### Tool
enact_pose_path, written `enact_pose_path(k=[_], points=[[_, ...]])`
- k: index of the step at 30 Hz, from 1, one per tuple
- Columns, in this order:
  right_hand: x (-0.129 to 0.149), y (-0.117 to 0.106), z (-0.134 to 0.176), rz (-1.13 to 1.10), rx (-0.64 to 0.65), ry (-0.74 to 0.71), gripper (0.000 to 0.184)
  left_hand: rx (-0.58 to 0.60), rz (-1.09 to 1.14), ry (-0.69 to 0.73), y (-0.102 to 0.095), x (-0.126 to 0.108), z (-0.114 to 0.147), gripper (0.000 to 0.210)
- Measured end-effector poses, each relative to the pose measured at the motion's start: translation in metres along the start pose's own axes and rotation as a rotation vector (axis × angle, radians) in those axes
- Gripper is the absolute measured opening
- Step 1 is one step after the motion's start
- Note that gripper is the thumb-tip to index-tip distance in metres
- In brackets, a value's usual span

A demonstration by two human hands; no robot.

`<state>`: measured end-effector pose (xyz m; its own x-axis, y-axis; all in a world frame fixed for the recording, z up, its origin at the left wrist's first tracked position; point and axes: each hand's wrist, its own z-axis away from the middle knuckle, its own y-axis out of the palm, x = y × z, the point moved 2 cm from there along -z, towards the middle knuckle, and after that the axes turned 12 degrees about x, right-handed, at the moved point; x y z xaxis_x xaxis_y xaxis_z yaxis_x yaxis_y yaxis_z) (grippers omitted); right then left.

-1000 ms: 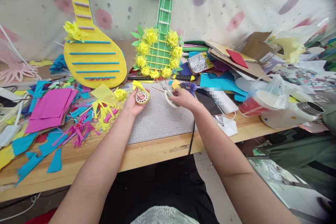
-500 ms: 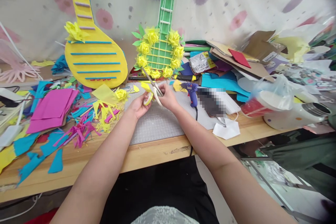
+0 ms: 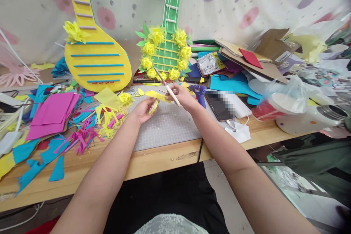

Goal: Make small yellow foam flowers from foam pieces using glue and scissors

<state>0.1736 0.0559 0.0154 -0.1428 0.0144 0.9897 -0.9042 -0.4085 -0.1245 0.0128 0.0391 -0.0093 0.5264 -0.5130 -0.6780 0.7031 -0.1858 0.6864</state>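
My left hand (image 3: 144, 111) is closed on a small yellow roll of tape (image 3: 153, 107); its thumb and fingers pinch the edge. In my right hand (image 3: 183, 97) is a pair of scissors (image 3: 174, 96) with white handles, the blades pointing up and away toward the green guitar shape (image 3: 168, 57). Between the two hands, above the grey cutting mat (image 3: 164, 131), lies a yellow strip (image 3: 157, 95); whether the right fingers also touch it I cannot tell. Yellow flowers ring the body of the green guitar shape.
A yellow lute shape (image 3: 98, 58) leans behind on the left. Scraps and magenta sheets (image 3: 52, 113) cover the left side. Right of the mat are a purple glue gun (image 3: 200, 97), a phone (image 3: 219, 106), a bagged cup (image 3: 276, 106) and stacked cardboard (image 3: 246, 60).
My right hand has moved right, away from the left, and the scissors have turned so their handles show side-on. The yellow strip between the hands is now more visible.
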Motion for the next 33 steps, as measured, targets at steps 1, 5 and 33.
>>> enact_pose_path(k=[1, 5, 33], points=[[0.001, 0.000, 0.000, -0.021, -0.009, -0.003, 0.043, 0.016, 0.005, -0.017, 0.001, 0.000, 0.001, 0.012], [0.003, 0.002, 0.001, -0.088, -0.025, 0.049, 0.042, 0.102, 0.043, -0.047, 0.003, -0.002, 0.005, 0.005], [-0.010, -0.033, 0.037, 0.703, 0.326, 0.204, 0.052, -0.148, 0.277, 0.154, -0.004, -0.007, 0.000, 0.014]])
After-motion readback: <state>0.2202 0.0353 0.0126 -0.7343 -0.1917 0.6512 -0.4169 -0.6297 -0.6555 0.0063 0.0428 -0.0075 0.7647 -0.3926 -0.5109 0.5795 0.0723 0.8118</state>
